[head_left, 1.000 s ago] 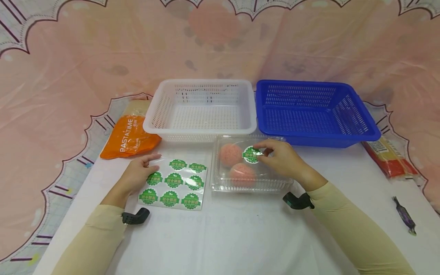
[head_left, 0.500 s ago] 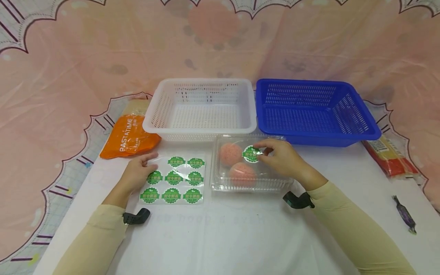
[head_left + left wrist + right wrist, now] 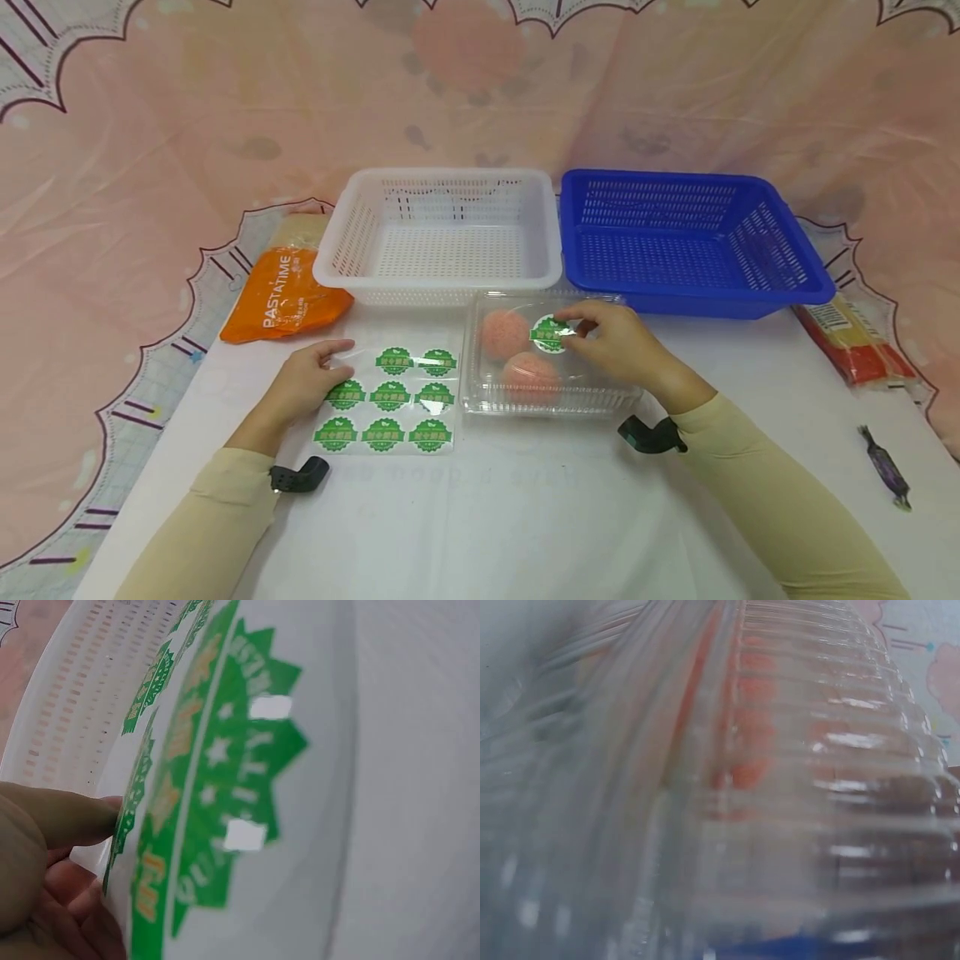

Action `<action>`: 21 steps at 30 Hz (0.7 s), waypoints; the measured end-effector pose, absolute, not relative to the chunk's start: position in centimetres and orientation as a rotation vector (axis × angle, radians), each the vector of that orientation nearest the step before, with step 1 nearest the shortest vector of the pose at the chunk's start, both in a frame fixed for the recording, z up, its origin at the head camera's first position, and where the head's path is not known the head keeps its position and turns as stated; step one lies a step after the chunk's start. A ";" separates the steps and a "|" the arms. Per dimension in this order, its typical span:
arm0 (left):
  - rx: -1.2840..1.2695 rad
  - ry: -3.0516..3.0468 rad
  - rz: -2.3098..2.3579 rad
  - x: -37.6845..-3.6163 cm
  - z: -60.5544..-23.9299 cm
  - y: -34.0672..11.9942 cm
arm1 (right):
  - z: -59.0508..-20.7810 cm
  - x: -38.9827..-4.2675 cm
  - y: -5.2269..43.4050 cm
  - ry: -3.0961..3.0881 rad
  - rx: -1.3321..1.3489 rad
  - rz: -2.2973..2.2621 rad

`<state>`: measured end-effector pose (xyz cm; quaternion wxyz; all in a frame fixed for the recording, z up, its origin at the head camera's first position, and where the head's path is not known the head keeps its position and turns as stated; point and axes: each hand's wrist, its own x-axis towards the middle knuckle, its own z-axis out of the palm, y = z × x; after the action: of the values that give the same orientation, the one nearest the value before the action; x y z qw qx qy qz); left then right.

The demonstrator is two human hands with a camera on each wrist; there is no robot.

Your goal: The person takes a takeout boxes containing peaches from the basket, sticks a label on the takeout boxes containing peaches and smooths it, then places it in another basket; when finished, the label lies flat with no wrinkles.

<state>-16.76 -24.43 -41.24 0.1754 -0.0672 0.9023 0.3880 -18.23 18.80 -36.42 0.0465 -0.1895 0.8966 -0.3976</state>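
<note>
My left hand [image 3: 302,379] pinches the left edge of a sheet of round green-and-white stickers [image 3: 390,415]; in the left wrist view the thumb lies over the sheet [image 3: 315,825], which bows toward the camera. A clear plastic clamshell box [image 3: 480,407], lid down, stands right of the sheet with two pink balls inside, one ball [image 3: 504,333] behind the other [image 3: 531,377]. Over its lid my right hand [image 3: 618,346] holds a single round green sticker [image 3: 547,335] by its right edge, between thumb and forefinger. The right wrist view shows only the box's ribbed side [image 3: 840,787].
Behind the box stand a white basket [image 3: 450,292] and a blue basket [image 3: 705,304]. An orange pasta bag [image 3: 288,292] lies at left. On the right are a red-and-yellow packet [image 3: 858,346] and a purple wrapped candy [image 3: 887,468].
The sticker sheet in my left hand has dipped and risen slightly and now sits a little further right. My right hand and the sticker keep their place over the lid.
</note>
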 end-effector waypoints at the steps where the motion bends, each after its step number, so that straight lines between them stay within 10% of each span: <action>1: -0.198 2.562 1.089 -16.8 -41.2 -24.3 | -36.4 -18.2 18.8 2.736 -0.577 -1.213; 21: -0.208 2.703 1.027 -17.0 -41.5 -23.8 | -36.3 -18.2 18.5 2.784 -0.554 -1.176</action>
<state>-16.99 -23.81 -41.50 0.1211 -0.0711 0.9255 0.3518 -18.20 18.52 -36.34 0.0345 -0.1801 0.9056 -0.3824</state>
